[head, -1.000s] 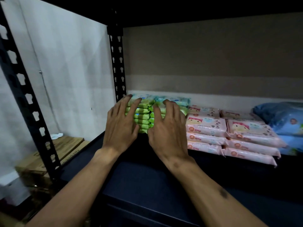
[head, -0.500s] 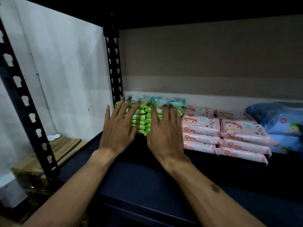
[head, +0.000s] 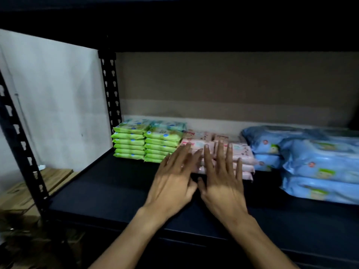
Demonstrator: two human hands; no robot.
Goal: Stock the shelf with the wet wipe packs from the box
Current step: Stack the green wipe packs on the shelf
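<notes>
At far left, beyond the black perforated front upright [head: 18, 144] of the rack, stacked cardboard boxes [head: 29, 191] sit low against a white wall; their lower parts are lost in shadow and their contents cannot be made out. A second perforated upright [head: 110, 92] stands at the rear left corner of the dark shelf [head: 101, 191]. Directly beside it, at the back of the shelf, the green wet wipe packs [head: 144, 142] form two adjacent stacks, with further pale green packs behind them that are only partly visible. Just right of the green stacks lie the pink wet wipe packs [head: 242, 158], stacked flat; most of their front faces are covered by the hands. The left hand [head: 172, 183] is flat and spread, palm down, its fingertips reaching the left end of the pink stack; motion blur softens the fingers, so actual contact cannot be confirmed. The right hand [head: 223, 181] lies beside it, thumbs nearly touching, fingers spread and extended over the front of the pink stack, gripping nothing. Both forearms run out of view at the bottom edge. Further right, the blue wet wipe packs [head: 318, 162] are larger and piled in two groups, one near the back and one nearer the front; the right-hand group is cut off by the edge of the view. The printed labels on all packs are too blurred to read. The underside of the shelf above is in deep shadow.
</notes>
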